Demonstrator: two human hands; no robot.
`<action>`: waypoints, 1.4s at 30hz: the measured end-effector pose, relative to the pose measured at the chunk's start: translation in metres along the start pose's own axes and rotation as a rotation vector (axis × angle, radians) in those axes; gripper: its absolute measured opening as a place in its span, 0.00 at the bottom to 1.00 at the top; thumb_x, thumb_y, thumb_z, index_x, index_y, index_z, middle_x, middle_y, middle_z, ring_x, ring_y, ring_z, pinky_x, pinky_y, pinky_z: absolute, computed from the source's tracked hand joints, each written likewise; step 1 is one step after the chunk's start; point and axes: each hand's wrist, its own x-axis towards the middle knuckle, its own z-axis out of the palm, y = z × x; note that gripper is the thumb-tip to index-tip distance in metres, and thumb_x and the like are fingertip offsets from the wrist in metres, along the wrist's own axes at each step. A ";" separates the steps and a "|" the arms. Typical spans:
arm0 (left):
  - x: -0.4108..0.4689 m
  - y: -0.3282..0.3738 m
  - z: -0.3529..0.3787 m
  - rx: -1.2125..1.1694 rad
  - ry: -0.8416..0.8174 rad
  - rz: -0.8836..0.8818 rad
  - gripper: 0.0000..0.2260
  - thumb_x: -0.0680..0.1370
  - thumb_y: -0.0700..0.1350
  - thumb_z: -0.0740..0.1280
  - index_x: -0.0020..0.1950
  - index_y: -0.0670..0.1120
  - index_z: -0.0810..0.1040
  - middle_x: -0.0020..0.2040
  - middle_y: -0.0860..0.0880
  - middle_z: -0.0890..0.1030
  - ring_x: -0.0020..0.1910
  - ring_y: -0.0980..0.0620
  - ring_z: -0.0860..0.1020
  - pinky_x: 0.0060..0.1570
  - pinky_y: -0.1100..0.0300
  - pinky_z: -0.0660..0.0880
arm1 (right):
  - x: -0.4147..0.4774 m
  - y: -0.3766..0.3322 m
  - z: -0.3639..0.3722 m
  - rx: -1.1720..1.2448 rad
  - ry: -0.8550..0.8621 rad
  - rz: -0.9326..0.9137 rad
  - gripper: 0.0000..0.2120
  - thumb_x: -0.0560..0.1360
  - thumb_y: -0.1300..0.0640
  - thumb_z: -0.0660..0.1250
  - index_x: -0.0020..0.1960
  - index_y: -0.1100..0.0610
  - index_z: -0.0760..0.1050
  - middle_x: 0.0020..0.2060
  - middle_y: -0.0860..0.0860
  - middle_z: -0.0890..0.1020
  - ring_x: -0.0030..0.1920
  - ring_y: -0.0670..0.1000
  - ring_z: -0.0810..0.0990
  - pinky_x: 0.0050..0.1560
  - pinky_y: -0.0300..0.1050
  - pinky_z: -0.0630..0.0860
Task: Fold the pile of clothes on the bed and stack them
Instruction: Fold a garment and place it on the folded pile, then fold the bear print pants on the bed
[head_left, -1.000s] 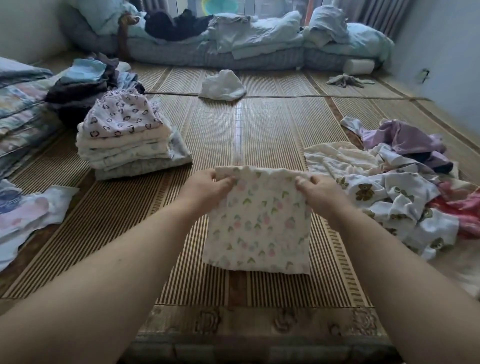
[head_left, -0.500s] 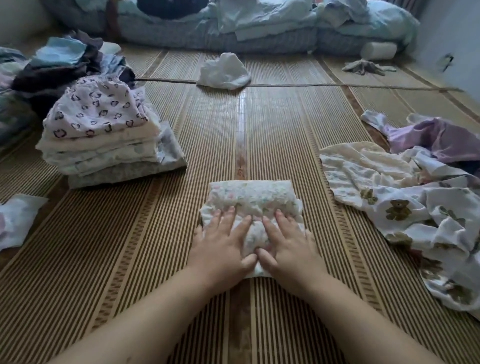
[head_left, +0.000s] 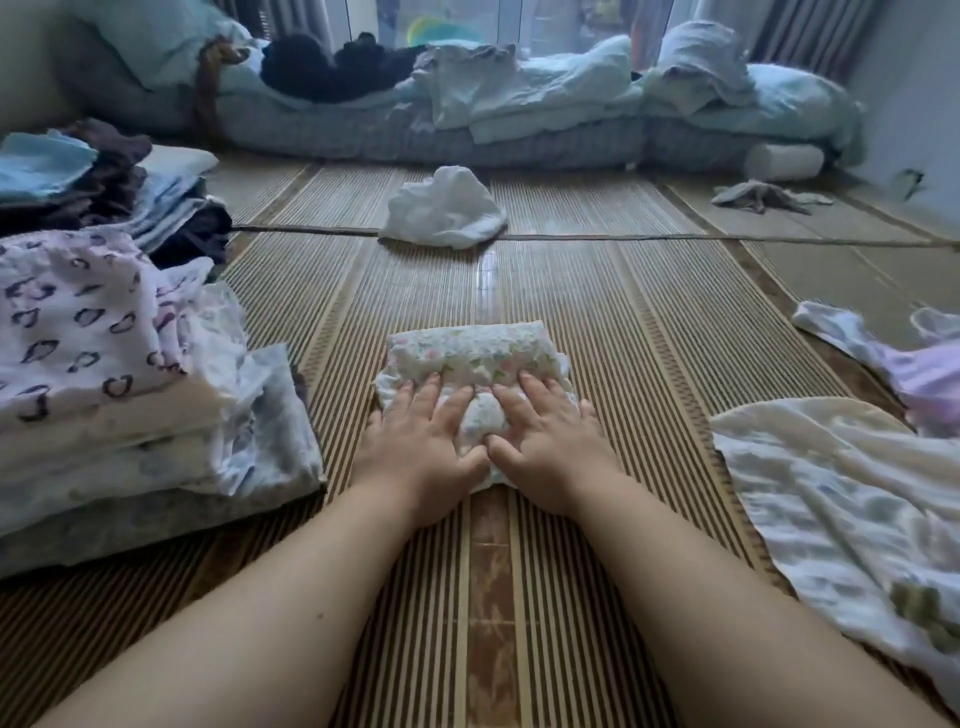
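A small white cloth with a pink and green flower print (head_left: 470, 353) lies folded into a thick bundle on the striped bamboo mat (head_left: 623, 338) in front of me. My left hand (head_left: 423, 441) and my right hand (head_left: 545, 439) press flat on its near half, fingers spread, thumbs almost touching. A stack of folded clothes (head_left: 119, 395) with a heart-print piece on top stands to the left. Unfolded clothes (head_left: 841, 499) lie in a loose heap to the right, cut off by the frame edge.
A second pile of dark and blue folded clothes (head_left: 98, 187) sits at the back left. A crumpled white garment (head_left: 441, 208) lies mid-mat, a grey rag (head_left: 763, 195) far right. Rolled bedding and pillows (head_left: 519, 104) line the back wall.
A second ago I held the flowered cloth up by its top corners; it now lies folded on the mat under both palms. My view has moved lower and closer.
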 end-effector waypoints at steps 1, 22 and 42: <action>0.009 -0.002 0.000 -0.001 0.004 -0.005 0.38 0.66 0.68 0.46 0.77 0.62 0.48 0.79 0.53 0.47 0.78 0.49 0.46 0.73 0.43 0.48 | 0.008 0.002 0.001 0.001 0.006 -0.002 0.35 0.71 0.34 0.47 0.76 0.38 0.43 0.78 0.46 0.45 0.77 0.51 0.42 0.73 0.57 0.40; -0.179 0.203 -0.018 -0.181 -0.219 0.426 0.35 0.73 0.63 0.65 0.75 0.63 0.54 0.78 0.56 0.53 0.76 0.53 0.55 0.72 0.38 0.56 | -0.288 0.113 -0.125 -0.051 0.266 0.424 0.38 0.72 0.37 0.62 0.76 0.43 0.48 0.78 0.51 0.48 0.77 0.55 0.40 0.71 0.67 0.41; -0.207 0.303 -0.059 -0.154 -0.339 0.604 0.03 0.72 0.49 0.70 0.44 0.54 0.77 0.51 0.50 0.81 0.54 0.48 0.78 0.57 0.47 0.75 | -0.410 0.113 -0.184 1.560 0.381 0.017 0.03 0.63 0.58 0.62 0.35 0.56 0.74 0.38 0.59 0.78 0.38 0.55 0.74 0.39 0.46 0.73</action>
